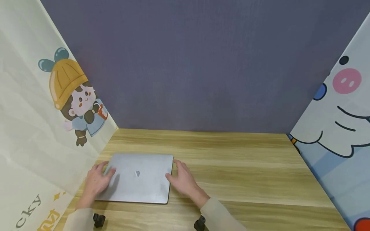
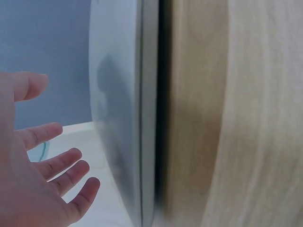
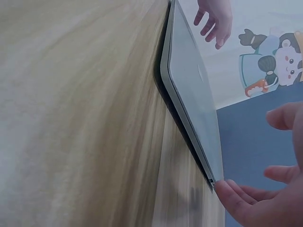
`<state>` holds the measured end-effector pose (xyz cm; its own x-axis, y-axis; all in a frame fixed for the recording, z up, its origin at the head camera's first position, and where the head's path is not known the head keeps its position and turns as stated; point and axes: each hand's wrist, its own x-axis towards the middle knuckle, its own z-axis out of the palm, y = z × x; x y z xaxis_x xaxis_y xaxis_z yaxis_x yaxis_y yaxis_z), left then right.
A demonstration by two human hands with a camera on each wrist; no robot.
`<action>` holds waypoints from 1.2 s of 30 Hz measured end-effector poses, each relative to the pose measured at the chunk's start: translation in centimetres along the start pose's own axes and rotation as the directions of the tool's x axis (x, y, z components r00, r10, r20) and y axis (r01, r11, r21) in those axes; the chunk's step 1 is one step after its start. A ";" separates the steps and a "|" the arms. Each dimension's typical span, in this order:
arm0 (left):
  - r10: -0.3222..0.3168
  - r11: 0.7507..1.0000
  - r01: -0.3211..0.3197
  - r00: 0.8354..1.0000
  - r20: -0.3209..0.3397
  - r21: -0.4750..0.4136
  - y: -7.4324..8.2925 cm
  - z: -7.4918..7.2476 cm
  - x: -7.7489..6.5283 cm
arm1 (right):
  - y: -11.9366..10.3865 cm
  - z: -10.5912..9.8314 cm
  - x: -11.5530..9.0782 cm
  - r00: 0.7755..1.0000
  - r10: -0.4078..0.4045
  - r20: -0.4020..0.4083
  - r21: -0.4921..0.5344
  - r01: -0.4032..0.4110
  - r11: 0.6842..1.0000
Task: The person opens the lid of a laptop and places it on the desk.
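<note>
Head view: the laptop lies closed on the table, left hand over its left edge, right hand at its right. Left wrist: the left fingers are spread, clear above the laptop. Right wrist: the right fingers are parted, one fingertip by a corner; contact unclear.

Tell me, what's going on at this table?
A person has both arms stretched toward a closed silver laptop lying flat on a wooden table. The left hand is at its left side with fingers spread, and the right hand is by its right edge, near the far corner. Neither hand grips it at this moment; whether the right one touches it is hard to tell.
</note>
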<state>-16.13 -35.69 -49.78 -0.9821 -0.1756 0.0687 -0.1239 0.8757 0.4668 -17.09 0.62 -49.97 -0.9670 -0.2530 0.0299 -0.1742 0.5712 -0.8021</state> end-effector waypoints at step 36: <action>-0.083 0.996 0.085 0.988 0.130 -0.014 -1.4 1.5 1.4 | -0.6 3.5 1.5 0.995 0.091 -0.030 0.056 -0.089 0.994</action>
<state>-17.57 -36.53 -51.63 -0.9785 -0.1876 -0.0852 -0.2052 0.8513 0.4829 -17.81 -2.83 -51.57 -0.9839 -0.1767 -0.0255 -0.0767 0.5472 -0.8335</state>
